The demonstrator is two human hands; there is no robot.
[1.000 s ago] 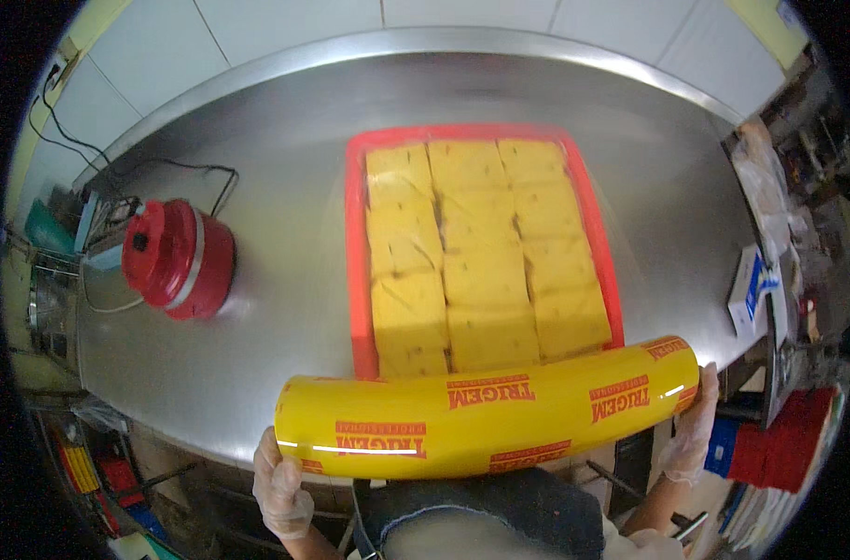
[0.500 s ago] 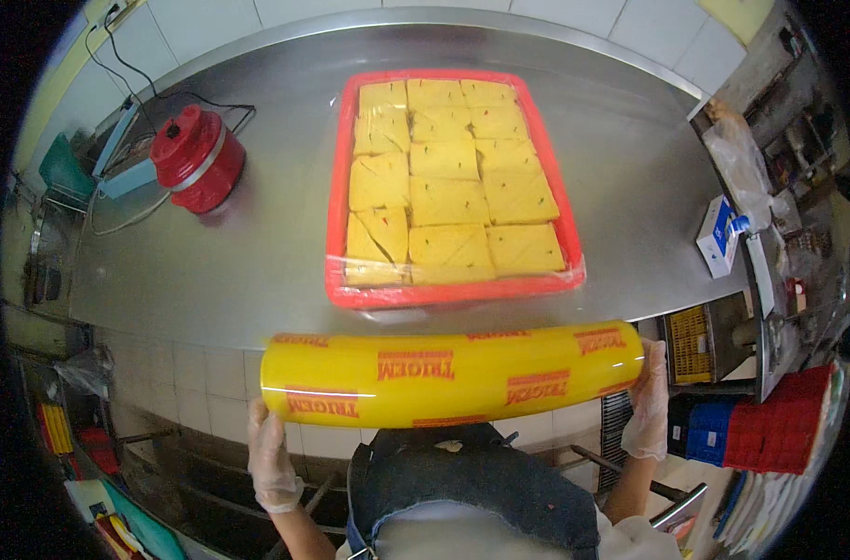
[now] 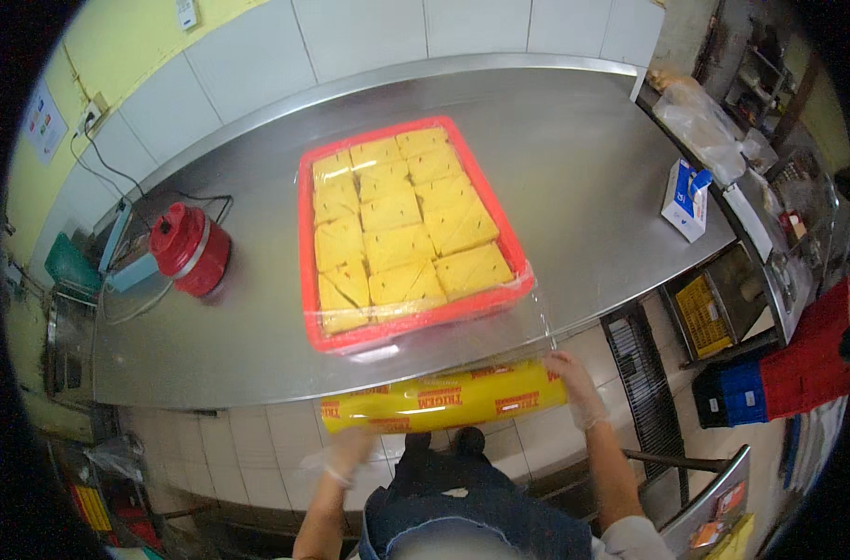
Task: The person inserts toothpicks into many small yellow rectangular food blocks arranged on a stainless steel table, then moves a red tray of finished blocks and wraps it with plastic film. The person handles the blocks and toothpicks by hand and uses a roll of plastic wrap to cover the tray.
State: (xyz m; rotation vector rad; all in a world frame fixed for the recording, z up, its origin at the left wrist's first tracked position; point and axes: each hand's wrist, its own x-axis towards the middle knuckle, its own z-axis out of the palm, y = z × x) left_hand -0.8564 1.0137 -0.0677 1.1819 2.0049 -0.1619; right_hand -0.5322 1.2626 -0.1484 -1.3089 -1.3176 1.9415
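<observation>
Landmark: red tray [image 3: 306, 233] of yellow slabs [image 3: 397, 247] on the steel table [image 3: 574, 177]
Roll [image 3: 444, 399]: yellow film roll, level, below the table edge, nearer than the tray
Left hand [image 3: 346, 453]: gloved, blurred, fingers wrapped on the roll's left end
Right hand [image 3: 574, 387]: gloved, fingers gripping its right end
Film [image 3: 528, 313]: clear sheet from roll over the tray
Red pot [image 3: 192, 247]: left of tray
Box [image 3: 684, 198]: right of tray; well apart

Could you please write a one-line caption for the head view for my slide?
Gloved left hand and right hand hold a yellow wrap roll below a film-covered red tray on a steel counter.
</observation>
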